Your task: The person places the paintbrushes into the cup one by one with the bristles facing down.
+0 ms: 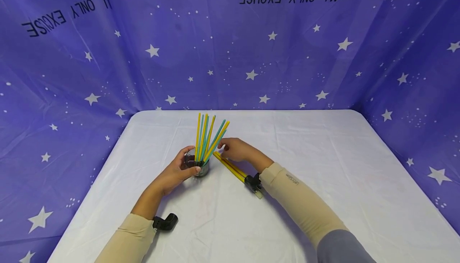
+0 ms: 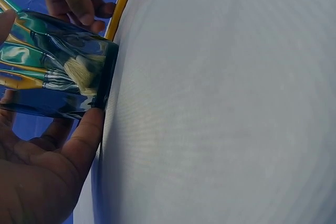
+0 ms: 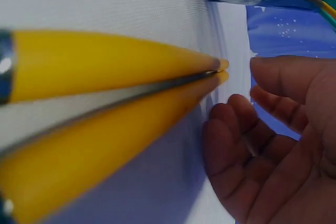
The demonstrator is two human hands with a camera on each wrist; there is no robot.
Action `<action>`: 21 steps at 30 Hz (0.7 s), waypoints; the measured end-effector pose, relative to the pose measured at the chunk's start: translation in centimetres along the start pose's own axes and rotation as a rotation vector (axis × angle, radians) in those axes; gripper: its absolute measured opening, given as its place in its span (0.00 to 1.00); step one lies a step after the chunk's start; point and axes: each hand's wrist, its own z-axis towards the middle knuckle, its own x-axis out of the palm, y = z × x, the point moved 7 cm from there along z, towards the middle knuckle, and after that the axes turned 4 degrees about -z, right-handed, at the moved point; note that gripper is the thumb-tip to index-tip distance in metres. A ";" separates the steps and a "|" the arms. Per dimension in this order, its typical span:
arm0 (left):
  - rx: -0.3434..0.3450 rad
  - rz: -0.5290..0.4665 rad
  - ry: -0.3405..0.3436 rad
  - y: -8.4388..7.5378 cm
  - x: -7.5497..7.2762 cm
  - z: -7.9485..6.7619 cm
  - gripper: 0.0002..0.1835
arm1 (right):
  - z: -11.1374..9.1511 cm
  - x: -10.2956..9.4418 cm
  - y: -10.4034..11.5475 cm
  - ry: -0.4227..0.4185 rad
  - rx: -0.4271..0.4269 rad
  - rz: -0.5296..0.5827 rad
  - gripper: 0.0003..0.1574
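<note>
My left hand (image 1: 176,175) grips a clear, dark-tinted glass cup (image 1: 203,172), thumb at the near side and fingers round the far side. Several paintbrushes (image 1: 197,139) with yellow and teal handles stand in it, bristles down, handles fanned out above the rim. In the left wrist view, pale bristles (image 2: 80,74) show through the glass. Two more yellow paintbrushes (image 1: 230,168) lie side by side on the table, handle ends towards the cup. My right hand (image 1: 235,149) is just beyond those handle ends, fingers loosely bent and thumb apart, holding nothing in the right wrist view (image 3: 273,145).
A white cloth (image 1: 323,155) covers the table. Purple curtains (image 1: 230,47) with white stars hang behind it and along both sides. A black wrist camera (image 1: 166,222) sticks out from the left sleeve; another (image 1: 253,181) on the right wrist overlaps the lying brushes in the head view.
</note>
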 end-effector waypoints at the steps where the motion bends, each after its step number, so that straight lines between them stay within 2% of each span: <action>1: 0.001 -0.002 0.000 0.0 0.0 0.0 0.43 | 0.1 0.2 0.1 0.014 0.002 -0.011 0.16; 8: 0.010 -0.007 -0.003 0.1 0.0 0.0 0.43 | 0.5 0.8 0.5 0.080 0.058 -0.120 0.18; 21: 0.010 0.003 -0.006 0.0 0.0 0.1 0.43 | 1.2 0.9 0.4 0.072 0.089 -0.146 0.18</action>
